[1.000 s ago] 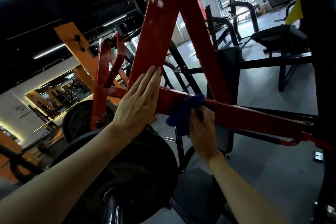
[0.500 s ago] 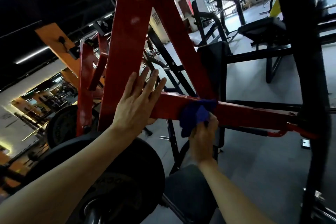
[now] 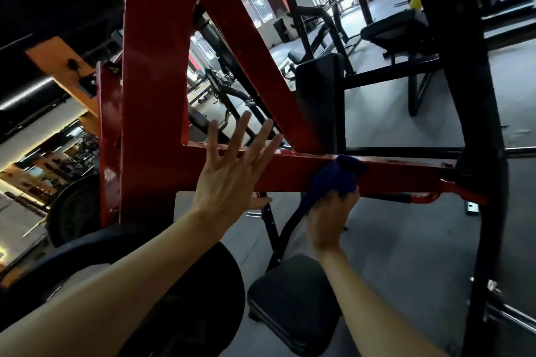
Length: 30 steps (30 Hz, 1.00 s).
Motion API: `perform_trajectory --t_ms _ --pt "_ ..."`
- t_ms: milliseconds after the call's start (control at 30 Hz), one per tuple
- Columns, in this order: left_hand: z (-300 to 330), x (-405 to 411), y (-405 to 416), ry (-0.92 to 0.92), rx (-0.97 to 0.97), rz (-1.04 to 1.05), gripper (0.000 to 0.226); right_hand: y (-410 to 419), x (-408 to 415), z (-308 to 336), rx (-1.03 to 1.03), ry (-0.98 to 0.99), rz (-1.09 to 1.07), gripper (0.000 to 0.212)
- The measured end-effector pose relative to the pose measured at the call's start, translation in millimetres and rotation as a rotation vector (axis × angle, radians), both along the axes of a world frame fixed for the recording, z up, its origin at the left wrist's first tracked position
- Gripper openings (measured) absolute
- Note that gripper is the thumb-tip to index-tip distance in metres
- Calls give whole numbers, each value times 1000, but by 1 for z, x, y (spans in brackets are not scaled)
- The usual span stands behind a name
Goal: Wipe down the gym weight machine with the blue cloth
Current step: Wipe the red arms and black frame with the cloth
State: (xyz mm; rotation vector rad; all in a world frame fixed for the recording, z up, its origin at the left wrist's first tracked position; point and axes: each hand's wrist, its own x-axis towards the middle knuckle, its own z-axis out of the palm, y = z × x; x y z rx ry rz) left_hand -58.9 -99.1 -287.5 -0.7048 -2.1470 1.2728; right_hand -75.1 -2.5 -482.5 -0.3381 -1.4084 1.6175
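Rightward along the red crossbar (image 3: 406,175) went the blue cloth (image 3: 333,180), bunched in the right hand (image 3: 329,220) and pressed on to scrub; the left hand (image 3: 229,180), fingers now splayed flat, steadied the frame.

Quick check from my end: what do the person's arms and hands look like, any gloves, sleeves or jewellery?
Both forearms are bare as far as the frame shows; no sleeve comes into view. The left hand and right hand are ungloved. No watch, wristband or ring shows on the visible sides, though the picture is slightly blurred.
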Motion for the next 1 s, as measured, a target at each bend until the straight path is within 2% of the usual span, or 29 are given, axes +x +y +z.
perform_trajectory --t_ms 33,100,200,267,300,400,467,533,633,700,767,833,900,933,1000 --pt "-3 -2 4 -5 -19 -27 130 -2 -2 3 -61 -39 8 17" --pt "-6 -7 13 -5 -46 -63 128 -18 -1 19 -29 -38 64 21" --pt "-5 -18 23 -49 -70 -74 115 -35 13 30 271 -60 102 23" --pt "-1 -24 24 -56 -82 -42 122 -18 18 28 436 -131 103 38" --pt "1 -26 24 -51 -93 -24 129 -6 14 22 426 -116 68 33" --pt "3 -26 25 -48 -102 -19 136 35 1 6 118 -175 -53 16" --pt "3 -24 27 -61 -97 -19 135 45 -9 2 -188 -211 -24 15" --pt "2 -23 27 -64 -84 -30 133 35 -1 18 -309 -182 8 19" --pt "3 -23 30 -77 -89 -12 134 -16 15 30 -36 -38 76 19" --pt "3 -23 33 -105 -81 11 136 -38 18 23 117 -64 67 26" --pt "3 -23 33 -116 -66 8 137 -22 10 17 99 -101 108 33" --pt "2 -22 32 -99 -72 -5 134 9 -2 2 196 -66 9 24" --pt "-1 -22 32 -102 -77 -18 132 52 -21 -12 29 -187 -85 22" --pt "-3 -21 33 -118 -87 -26 131 68 -31 -12 -185 -273 -56 26" --pt "-10 -22 40 -152 -130 -50 127 79 -30 -1 -379 -421 40 35"
